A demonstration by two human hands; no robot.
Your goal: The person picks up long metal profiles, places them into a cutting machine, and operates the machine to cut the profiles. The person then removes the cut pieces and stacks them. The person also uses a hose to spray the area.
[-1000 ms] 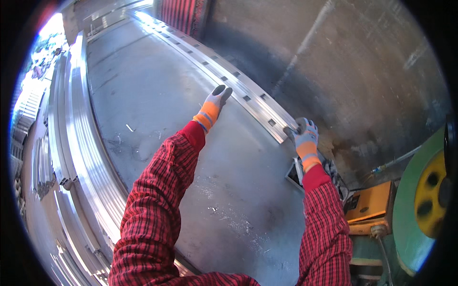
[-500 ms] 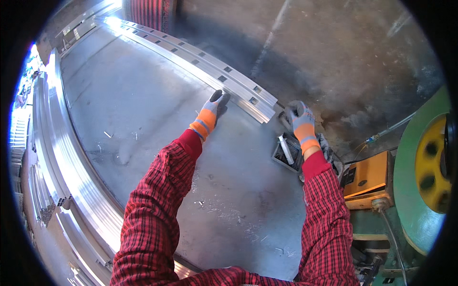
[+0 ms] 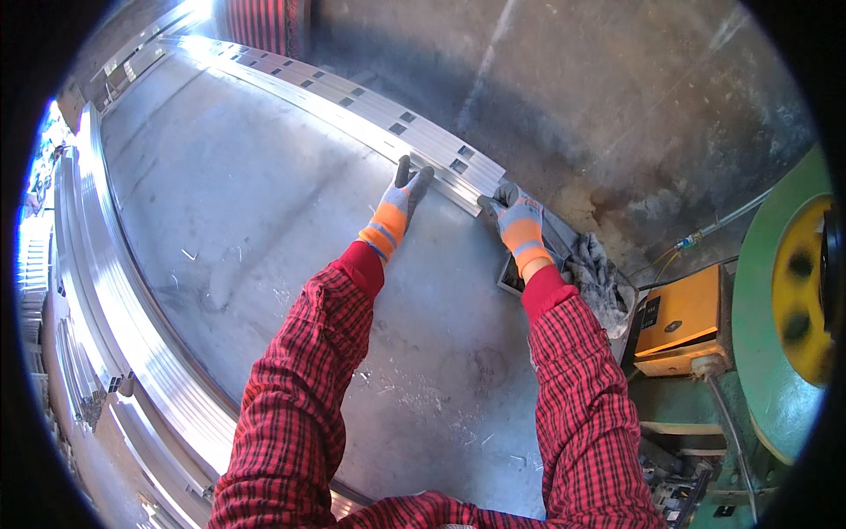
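Long silver aluminium profiles with square cut-outs lie side by side along the far edge of the table. My left hand, in a grey and orange glove with dark fingertips, is against the near edge of the profiles, its thumb and fingers apart. At their right end is my right hand, gloved the same way. Its fingers are closed round the end corner of the near profile; part of the grip is hidden. A small dark tray is partly hidden under my right wrist.
More long aluminium profiles are stacked along the left side. At right stand a green machine wheel with a yellow centre and an orange box. A grey rag lies beside the tray. Metal scraps dot the table.
My right hand has moved left from above the tray onto the end of the profiles. The profiles have spread slightly apart, and my left hand has stayed at their near edge.
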